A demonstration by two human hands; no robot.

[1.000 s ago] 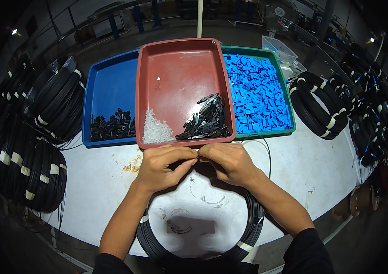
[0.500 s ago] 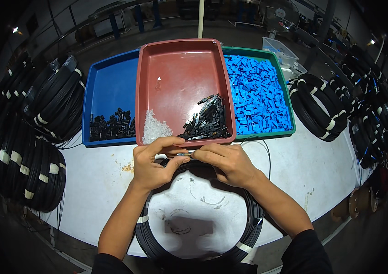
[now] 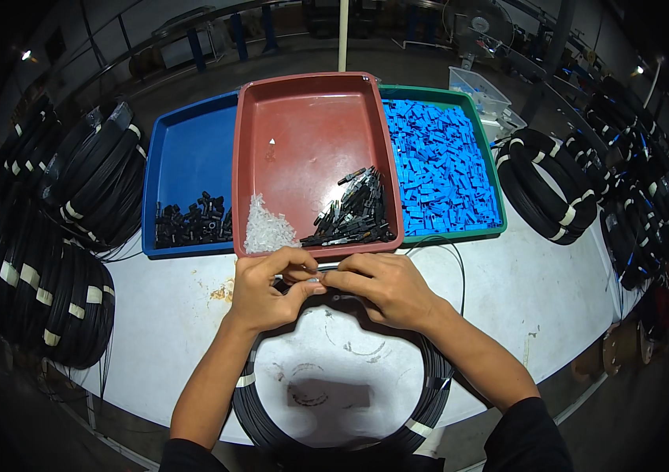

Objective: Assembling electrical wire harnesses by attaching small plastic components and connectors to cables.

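Observation:
My left hand (image 3: pixel 270 287) and my right hand (image 3: pixel 386 287) meet over the far side of a coil of black cable (image 3: pixel 434 374). Between the left thumb and fingers is a small, pale grey connector (image 3: pixel 315 280), mostly covered. The right thumb and fingers are closed at its right end. Both hands are just in front of the red tray (image 3: pixel 303 149). That tray has a heap of small clear plastic pieces (image 3: pixel 270 226) at its near left corner and a pile of black connectors (image 3: pixel 358 208) at its near right.
A blue tray (image 3: pixel 193 153) with black parts (image 3: pixel 197 220) stands left, a green tray (image 3: pixel 486 149) of blue clips (image 3: pixel 441 173) right. Black cable coils are stacked at the left (image 3: pixel 59 307) and lie at the right (image 3: pixel 551 185). The white table (image 3: pixel 508 315) carries the trays.
Both hands have come slightly nearer, and the fingertips have drawn together. The connector, plainer between the fingers before, is now more covered. The whole view has shifted a little.

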